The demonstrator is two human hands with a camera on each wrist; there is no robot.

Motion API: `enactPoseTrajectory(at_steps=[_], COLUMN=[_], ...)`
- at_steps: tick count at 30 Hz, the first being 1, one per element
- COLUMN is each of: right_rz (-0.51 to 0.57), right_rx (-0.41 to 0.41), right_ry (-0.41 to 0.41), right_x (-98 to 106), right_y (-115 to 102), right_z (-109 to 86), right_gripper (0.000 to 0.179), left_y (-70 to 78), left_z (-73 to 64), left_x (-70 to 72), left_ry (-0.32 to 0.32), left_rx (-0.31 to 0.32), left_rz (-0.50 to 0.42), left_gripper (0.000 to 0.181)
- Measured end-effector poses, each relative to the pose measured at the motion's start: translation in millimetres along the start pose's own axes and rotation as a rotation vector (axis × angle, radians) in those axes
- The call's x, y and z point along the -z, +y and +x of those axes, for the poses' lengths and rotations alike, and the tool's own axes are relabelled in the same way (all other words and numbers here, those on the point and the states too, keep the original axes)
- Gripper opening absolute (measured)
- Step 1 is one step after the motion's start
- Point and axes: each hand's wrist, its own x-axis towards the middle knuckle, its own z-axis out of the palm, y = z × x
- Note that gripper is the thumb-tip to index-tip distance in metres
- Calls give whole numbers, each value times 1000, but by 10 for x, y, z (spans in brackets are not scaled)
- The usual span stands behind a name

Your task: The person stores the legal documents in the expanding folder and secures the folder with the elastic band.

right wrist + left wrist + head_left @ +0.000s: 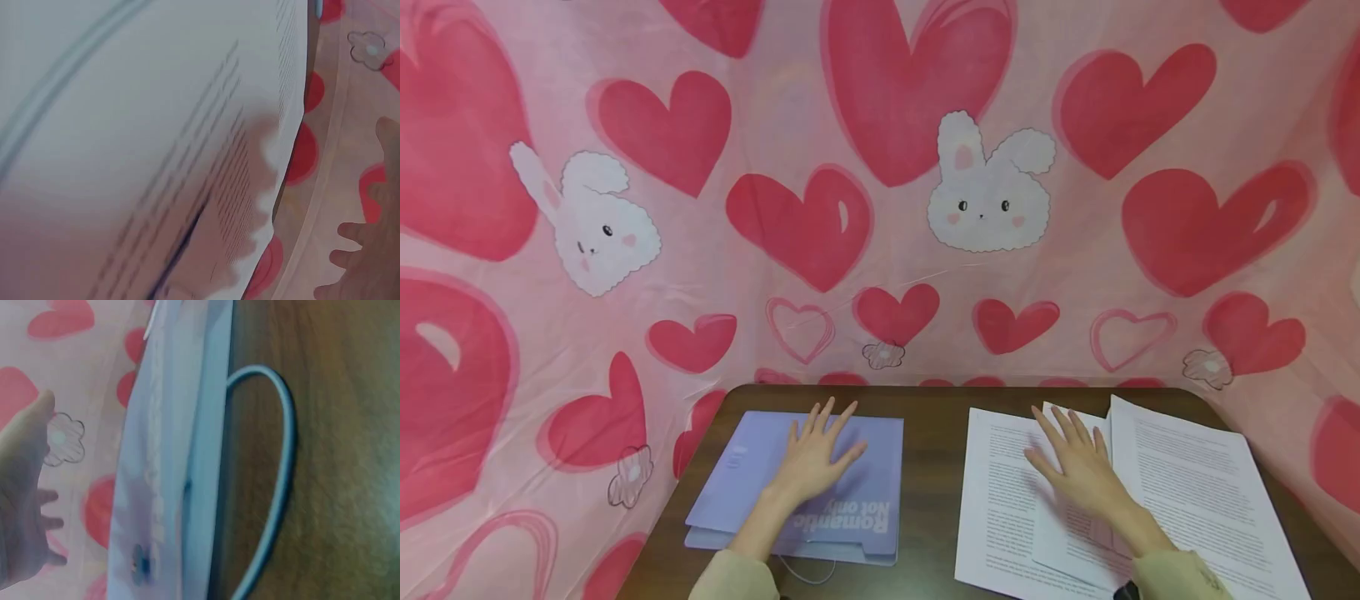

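Note:
My left hand (pixel 812 462) is spread over a lavender folder (pixel 737 467), fingers straight and apart, holding nothing. The folder lies closed at the left of the table, its large printed lettering upside down in the head view. A thin elastic cord (pixel 284 456) loops from its near edge onto the wood, and a small snap button (pixel 140 565) shows in the left wrist view. Over the printed papers at the right, my right hand (pixel 1082 471) is likewise spread and empty. These papers form a left pile (pixel 996 500), a partly covered middle sheet (pixel 1060 542) and a right pile (pixel 1195 483).
Between folder and papers runs a strip of the dark wooden table (pixel 932 500). Behind and at both sides hangs a pink cloth (pixel 910 258) with hearts and rabbits, close to the table's far edge. The right pile reaches near the table's right edge.

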Motion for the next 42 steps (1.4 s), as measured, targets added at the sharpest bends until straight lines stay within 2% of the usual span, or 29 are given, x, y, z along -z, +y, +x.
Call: enactPoseTrajectory(at_steps=[5, 10, 14, 19, 23, 26, 31, 36, 42], right_rz=[58, 76, 107, 208, 290, 310, 310, 306, 237], right_rx=[30, 104, 152, 181, 202, 226, 278, 298, 338], right_ry=[-26, -17, -42, -171, -260, -302, -326, -371, -411], right_x=[-64, -172, -301, -445, -536, -600, -672, -731, -812], right_y=[-219, -490, -731, -1038, -1220, -1306, -1407, -1496, -1612], right_z=[-25, -53, -87, -116, -132, -152, -194, -254, -310], right_gripper=[79, 77, 77, 77, 79, 80, 79, 78, 78], left_y=[-98, -234, -394, -631, -771, -863, -1007, -1089, -1127], left_z=[-49, -113, -109, -117, -202, -289, -385, -395, -408], left_x=[-47, -60, 20, 159, 248, 283, 317, 309, 240], left_ry=[-59, -81, -64, -19, -26, -38, -32, -42, -75], left_rx=[-48, -63, -24, 49, 78, 95, 109, 119, 118], left_rz=[-33, -48, -34, 6, 15, 27, 57, 48, 36], left_gripper=[80, 83, 83, 83, 84, 85, 85, 86, 86])
